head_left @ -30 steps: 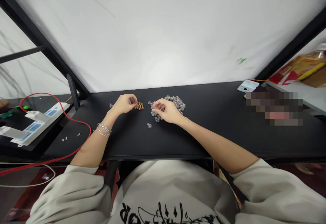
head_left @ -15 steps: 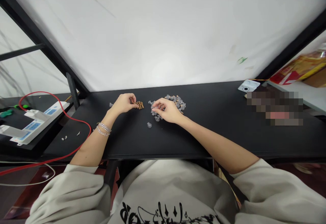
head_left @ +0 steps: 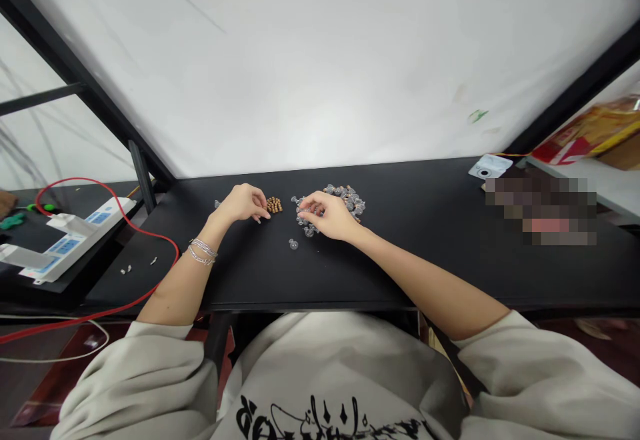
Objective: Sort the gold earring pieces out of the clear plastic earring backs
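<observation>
My left hand (head_left: 245, 203) hovers at the left edge of a small cluster of brown beads or corks (head_left: 275, 205). Its fingers are loosely parted, and I see nothing between them. My right hand (head_left: 327, 215) is over the left part of a pile of small clear glass bottles (head_left: 350, 199), some with brown stoppers. Thumb and forefinger come together there; whatever lies between them is too small to make out. One clear round bottle (head_left: 293, 244) lies apart, in front of the pile. Another small clear piece (head_left: 217, 204) is partly hidden behind my left wrist.
Everything rests on a black table (head_left: 380, 273) against a white wall. At left, a red cable (head_left: 173, 243) crosses the table near a white power strip (head_left: 75, 243) and small white scraps (head_left: 126, 269). A light-blue camera (head_left: 490, 167) lies at the right, beside a blurred-out item.
My left hand's fingers have drawn back slightly from the brown cluster and spread apart, so more of it shows. My right hand has stayed at the bottle pile, nearly still.
</observation>
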Available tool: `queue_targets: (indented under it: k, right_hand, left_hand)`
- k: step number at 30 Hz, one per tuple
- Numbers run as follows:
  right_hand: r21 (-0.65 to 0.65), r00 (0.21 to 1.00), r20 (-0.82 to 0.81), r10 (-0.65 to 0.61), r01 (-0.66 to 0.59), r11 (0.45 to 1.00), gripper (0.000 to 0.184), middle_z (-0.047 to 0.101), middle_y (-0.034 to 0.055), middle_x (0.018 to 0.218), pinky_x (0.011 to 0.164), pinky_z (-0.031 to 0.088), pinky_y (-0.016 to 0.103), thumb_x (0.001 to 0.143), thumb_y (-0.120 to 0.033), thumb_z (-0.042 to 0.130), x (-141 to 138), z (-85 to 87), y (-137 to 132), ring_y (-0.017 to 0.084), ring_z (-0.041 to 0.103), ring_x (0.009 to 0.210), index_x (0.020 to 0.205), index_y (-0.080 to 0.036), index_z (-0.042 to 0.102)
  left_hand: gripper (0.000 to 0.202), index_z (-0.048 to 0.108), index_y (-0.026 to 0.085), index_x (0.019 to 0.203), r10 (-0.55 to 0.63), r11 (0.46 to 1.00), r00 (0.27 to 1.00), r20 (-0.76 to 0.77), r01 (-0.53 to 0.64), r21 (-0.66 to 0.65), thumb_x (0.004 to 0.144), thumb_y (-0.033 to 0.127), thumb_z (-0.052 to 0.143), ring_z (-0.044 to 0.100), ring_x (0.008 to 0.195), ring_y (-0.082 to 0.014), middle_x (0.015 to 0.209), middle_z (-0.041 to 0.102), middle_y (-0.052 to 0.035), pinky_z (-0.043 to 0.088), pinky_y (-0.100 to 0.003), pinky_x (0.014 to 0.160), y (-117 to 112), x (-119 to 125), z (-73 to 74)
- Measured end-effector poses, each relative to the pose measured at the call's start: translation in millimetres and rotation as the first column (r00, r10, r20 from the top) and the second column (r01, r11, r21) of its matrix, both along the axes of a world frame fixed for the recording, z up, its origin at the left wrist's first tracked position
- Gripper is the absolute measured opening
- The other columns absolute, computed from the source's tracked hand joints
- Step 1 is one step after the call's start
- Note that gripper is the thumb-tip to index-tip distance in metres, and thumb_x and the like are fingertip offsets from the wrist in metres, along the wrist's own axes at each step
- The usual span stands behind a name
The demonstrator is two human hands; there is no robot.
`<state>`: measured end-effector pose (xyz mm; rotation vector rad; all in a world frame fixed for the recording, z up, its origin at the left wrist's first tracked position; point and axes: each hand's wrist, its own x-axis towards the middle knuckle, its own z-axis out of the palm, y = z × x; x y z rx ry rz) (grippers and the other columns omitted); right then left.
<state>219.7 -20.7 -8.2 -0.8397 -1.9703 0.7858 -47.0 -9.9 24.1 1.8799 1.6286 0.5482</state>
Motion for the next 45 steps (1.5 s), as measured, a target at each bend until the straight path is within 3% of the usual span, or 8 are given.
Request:
queue_targets:
  k: [8, 15, 25, 30, 34, 40, 43, 45]
  right_hand:
    - [-0.005, 1.0, -0.001, -0.003, 0.003, 1.0, 0.014, 0.069, 0.0046, 0.088, 0.067, 0.05, 0.026, 0.08, -0.029, 0.07, -0.5, -0.8, 0.8, 0.012, 0.062, 0.073, 0.087, -0.017, 0.068]
    - [-0.012, 1.0, -0.008, 0.001, -0.001, 1.0, 0.015, 0.069, 0.005, 0.088, 0.067, 0.051, 0.026, 0.08, -0.03, 0.069, -1.0, -1.0, 0.8, 0.013, 0.062, 0.073, 0.087, -0.017, 0.068]
    - [-0.007, 1.0, 0.0, 0.001, -0.001, 1.0, 0.014, 0.07, 0.0049, 0.089, 0.066, 0.051, 0.026, 0.08, -0.03, 0.069, -1.6, -1.6, 0.1, 0.013, 0.063, 0.073, 0.087, -0.017, 0.068]
    - [0.04, 0.998, 0.024, -0.063, 0.062, 0.997, 0.014, 0.071, 0.0058, 0.092, 0.071, 0.052, 0.029, 0.082, -0.028, 0.068, 5.7, 7.0, 6.0, 0.014, 0.064, 0.076, 0.09, -0.018, 0.069]
    - [0.035, 0.977, 0.131, -0.169, 0.166, 0.986, 0.018, 0.073, 0.0066, 0.094, 0.077, 0.053, 0.032, 0.083, -0.021, 0.064, 22.4, 10.6, 22.2, 0.017, 0.066, 0.081, 0.099, -0.018, 0.07]
    - [0.159, 0.888, 0.406, -0.216, 0.164, 0.973, 0.009, 0.072, 0.009, 0.094, 0.081, 0.051, 0.035, 0.076, -0.019, 0.071, 40.7, 12.5, 39.2, 0.023, 0.066, 0.088, 0.085, -0.018, 0.073]
    - [0.06, 0.86, 0.488, -0.151, 0.139, 0.988, 0.009, 0.073, 0.0055, 0.084, 0.07, 0.05, 0.029, 0.075, -0.024, 0.073, 52.7, 27.5, 36.7, 0.019, 0.066, 0.074, 0.082, -0.019, 0.073]
    - [-0.082, 0.83, 0.557, -0.016, 0.074, 0.994, 0.014, 0.071, 0.0017, 0.071, 0.058, 0.046, 0.026, 0.069, -0.03, 0.08, 64.0, 38.2, 33.7, 0.015, 0.062, 0.06, 0.075, -0.02, 0.072]
  left_hand:
    - [0.008, 0.076, 0.019, 0.074, -0.034, 0.999, 0.994, -0.1, 0.033, -0.013, 0.068, 0.016, 0.073, 0.068, 0.053, -0.0179, 0.062, 0.072, -0.0034, 0.057, -0.028, 0.059, -4.6, 2.9, 6.7]
    - [0.015, 0.078, 0.021, 0.073, -0.051, 0.986, 0.976, -0.212, 0.083, 0.145, 0.064, 0.011, 0.07, 0.064, 0.051, -0.0163, 0.062, 0.072, -0.0012, 0.053, -0.028, 0.059, -3.0, 6.4, 3.3]
    - [0.012, 0.075, 0.02, 0.071, -0.044, 0.99, 0.984, -0.175, 0.065, 0.122, 0.064, 0.011, 0.072, 0.067, 0.059, -0.018, 0.066, 0.073, -0.0026, 0.054, -0.028, 0.059, -2.9, 5.7, 2.5]
    - [0.007, 0.074, 0.019, 0.071, -0.041, 0.977, 0.982, -0.186, 0.079, 0.196, 0.066, 0.016, 0.074, 0.065, 0.059, -0.0173, 0.064, 0.072, -0.0027, 0.052, -0.028, 0.06, -4.1, 6.8, 4.4]
    - [0.01, 0.075, 0.019, 0.082, -0.084, 0.956, 0.982, -0.168, 0.127, 0.266, 0.074, 0.023, 0.07, 0.062, 0.059, -0.0144, 0.069, 0.072, -0.0026, 0.05, -0.026, 0.061, -7.4, 17.5, 1.8]
    - [0.023, 0.072, 0.019, 0.099, -0.234, 0.898, 0.965, -0.117, 0.26, 0.353, 0.08, 0.03, 0.069, 0.052, 0.057, -0.0095, 0.085, 0.07, -0.0023, 0.046, -0.024, 0.062, -19.9, 51.4, -9.9]
    - [0.023, 0.072, 0.02, 0.101, -0.291, 0.874, 0.949, -0.118, 0.314, 0.371, 0.082, 0.031, 0.067, 0.05, 0.057, -0.0091, 0.088, 0.069, -0.0021, 0.044, -0.024, 0.06, -25.3, 63.6, -13.4]
    - [0.022, 0.072, 0.02, 0.101, -0.302, 0.873, 0.945, -0.126, 0.327, 0.362, 0.083, 0.032, 0.067, 0.05, 0.057, -0.0093, 0.089, 0.069, -0.0018, 0.043, -0.024, 0.061, -26.6, 66.8, -14.8]
